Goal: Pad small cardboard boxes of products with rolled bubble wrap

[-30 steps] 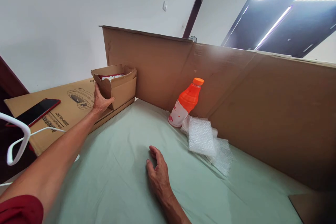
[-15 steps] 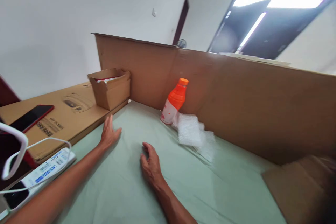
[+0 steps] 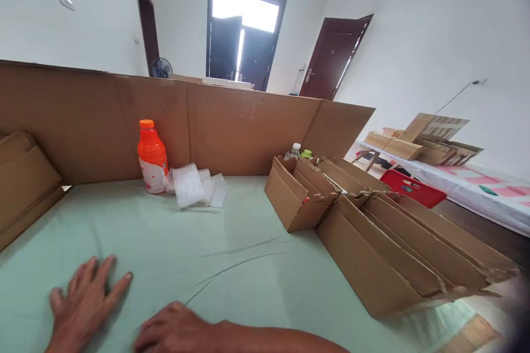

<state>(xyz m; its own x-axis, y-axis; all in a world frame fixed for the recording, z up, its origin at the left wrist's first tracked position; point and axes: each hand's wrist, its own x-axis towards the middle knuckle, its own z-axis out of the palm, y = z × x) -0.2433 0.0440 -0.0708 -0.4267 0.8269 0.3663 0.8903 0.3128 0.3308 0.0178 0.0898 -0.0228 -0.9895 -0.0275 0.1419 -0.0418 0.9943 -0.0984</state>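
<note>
My left hand [image 3: 85, 303] lies palm down on the pale green cloth [image 3: 248, 292], fingers spread, holding nothing. To its right is my right hand [image 3: 171, 328], low at the bottom edge and a little blurred. Its back faces me and its fingers bend down out of sight, so I cannot see whether they grip anything. Beyond the hands an orange bottle [image 3: 152, 149] with an orange cap and a white lower part stands upright. Several pieces of bubble wrap [image 3: 190, 185] lie beside it, apart from both hands.
A tall cardboard panel [image 3: 248, 127] runs along the back. Open cardboard boxes [image 3: 290, 198] stand at the right, with a clear bottle [image 3: 293, 150] behind them. More cardboard [image 3: 25, 182] sits at the left edge. Farther right are a red stool [image 3: 408, 190] and stacked boxes [image 3: 418, 143].
The view has swung right, bringing the right-hand boxes into sight. My left hand now rests flat on the cloth. My right hand has turned palm down, its forearm stretching across the bottom.
</note>
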